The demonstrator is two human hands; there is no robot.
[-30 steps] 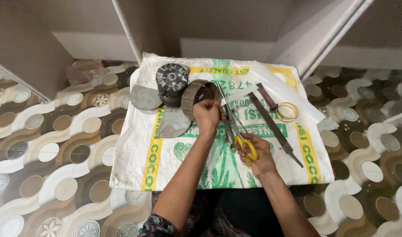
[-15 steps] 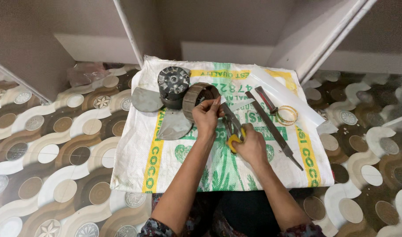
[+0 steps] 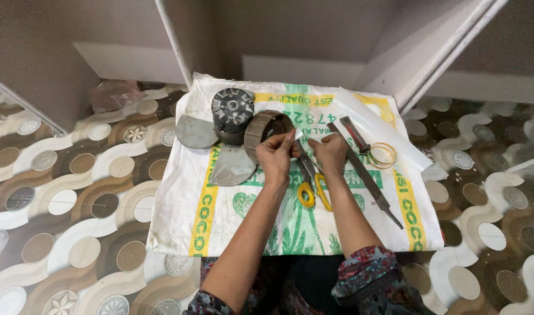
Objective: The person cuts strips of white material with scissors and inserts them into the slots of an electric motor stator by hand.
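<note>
Patterned floor, woven sack (image 3: 232, 227) spread flat: both hands, left hand (image 3: 277, 156) and right hand (image 3: 331, 153), pinch a small pale strip (image 3: 305, 135) near the sack's middle, lying crosswise; yellow-handled scissors (image 3: 311, 185) rest below, blades pointing away.

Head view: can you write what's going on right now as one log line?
left hand at ring part | right hand beside it, pinching white strip | scissors on sack | file right
</note>
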